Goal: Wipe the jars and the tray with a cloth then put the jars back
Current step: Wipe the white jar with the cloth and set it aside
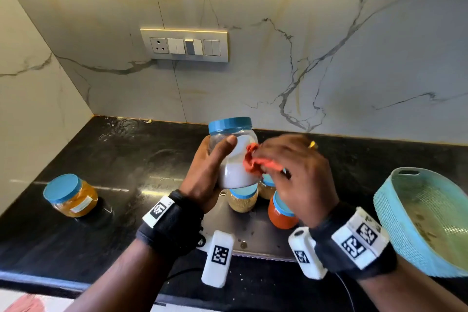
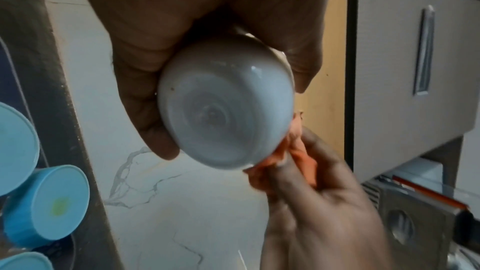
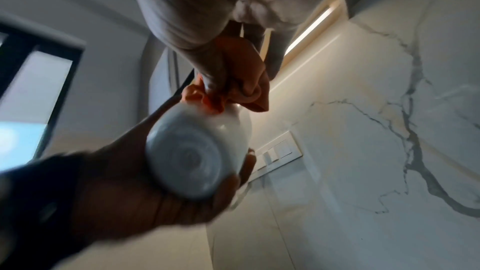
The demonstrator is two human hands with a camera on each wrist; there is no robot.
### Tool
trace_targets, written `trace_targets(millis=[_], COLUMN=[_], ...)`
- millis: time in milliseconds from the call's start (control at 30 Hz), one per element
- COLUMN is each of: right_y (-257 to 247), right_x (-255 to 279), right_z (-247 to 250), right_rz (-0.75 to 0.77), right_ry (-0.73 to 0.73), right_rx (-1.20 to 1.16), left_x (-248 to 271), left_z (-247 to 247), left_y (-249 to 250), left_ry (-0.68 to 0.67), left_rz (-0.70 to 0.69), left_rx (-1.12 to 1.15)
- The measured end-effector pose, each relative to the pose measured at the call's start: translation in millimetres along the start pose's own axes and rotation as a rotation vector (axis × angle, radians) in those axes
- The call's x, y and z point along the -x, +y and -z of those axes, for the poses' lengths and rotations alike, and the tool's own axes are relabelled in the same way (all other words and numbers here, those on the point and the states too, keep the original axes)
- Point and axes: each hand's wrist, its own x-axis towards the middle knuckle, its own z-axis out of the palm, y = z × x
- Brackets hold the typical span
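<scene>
White-filled jar [image 1: 234, 157] sits gripped in the left hand [image 1: 205, 172]. Right hand [image 1: 298, 175] pinches the orange cloth [image 1: 253, 162] against it. Right fingertips are blurred.

Beyond the fingers, a black stone counter [image 1: 121, 159] with glossy glare streaks, meeting white marble-look wall panels [image 1: 304, 45] veined in grey. Above the fingers, a switch plate [image 1: 184, 45] with one socket. Off to their left, a dark-framed window [image 3: 33, 81]; overhead, a warm light strip [image 3: 309, 30].
</scene>
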Motion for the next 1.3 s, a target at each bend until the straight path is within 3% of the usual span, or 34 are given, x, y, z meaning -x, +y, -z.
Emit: trace_targets(millis=[133, 367, 567, 800, 900, 967, 1067, 1300], right_y=[12, -11, 7, -9, 4, 7, 8, 0], right_x=[-29, 13, -27, 10, -4, -17, -21, 5], right_z=[2, -9, -4, -8, -5, -6, -6, -6], right_rz=[-0.177, 0.117, -0.139, 0.066, -0.058, -0.199, -0.319, -0.112], right_ry=[0.128, -0.059, 0.124, -0.009, 0.056, 0.101, 0.085, 0.054], right_rx=[-0.135, -0.094, -0.19, -0.15, -0.22, -0.385, -0.546, -0.337], left_x=[-2, 1, 2, 1, 5, 5, 2, 5], left_z=[-7, 3, -4, 2, -2, -5, -6, 1], left_y=[-6, 6, 3, 11, 11, 10, 10, 16], left_ry=[-0.009, -0.042, -0.072, -0.091, -0.1, -0.116, -0.135, -0.114], left_rz=[0.006, 0.055, -0.023, 0.021, 0.016, -0.002, -0.027, -0.01], left_rx=[-0.03, 0.084, 0.081, 0.117, 0.102, 0.09, 0.083, 0.1])
